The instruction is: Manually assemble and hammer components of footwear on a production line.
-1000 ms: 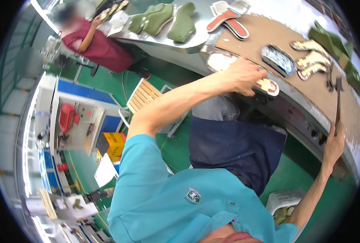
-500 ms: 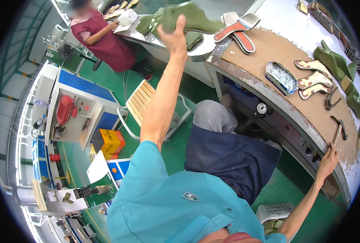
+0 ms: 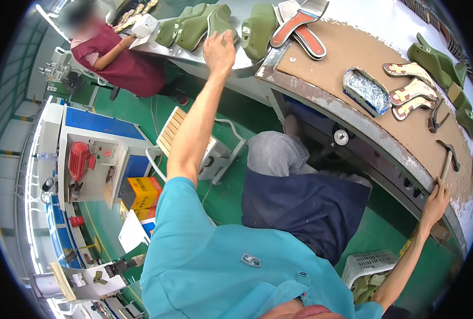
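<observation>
My left hand (image 3: 219, 52) is stretched out to the far side, its fingers closed over the near end of a green shoe last (image 3: 222, 22). That last stands in a row beside other green lasts (image 3: 191, 33) on the pale worktop. Just right of it is another green last (image 3: 259, 33), next to a crossed stack of red and white insoles (image 3: 304, 29). Over at the right bench edge, my right hand (image 3: 436, 204) grips the wooden handle of a hammer (image 3: 447, 162). The hammer's dark head rests on the brown board.
On the brown board (image 3: 321, 66) sit a box of nails (image 3: 367, 91), patterned insoles (image 3: 413, 91), pincers (image 3: 437, 118) and more green lasts (image 3: 433, 61). A co-worker in a maroon apron (image 3: 135, 66) stands far left. A slatted chair (image 3: 173, 127) and a white basket (image 3: 368, 263) are on the floor.
My left hand has lowered the green last from above the worktop into the row, left of where it was. My right hand stays on the hammer handle.
</observation>
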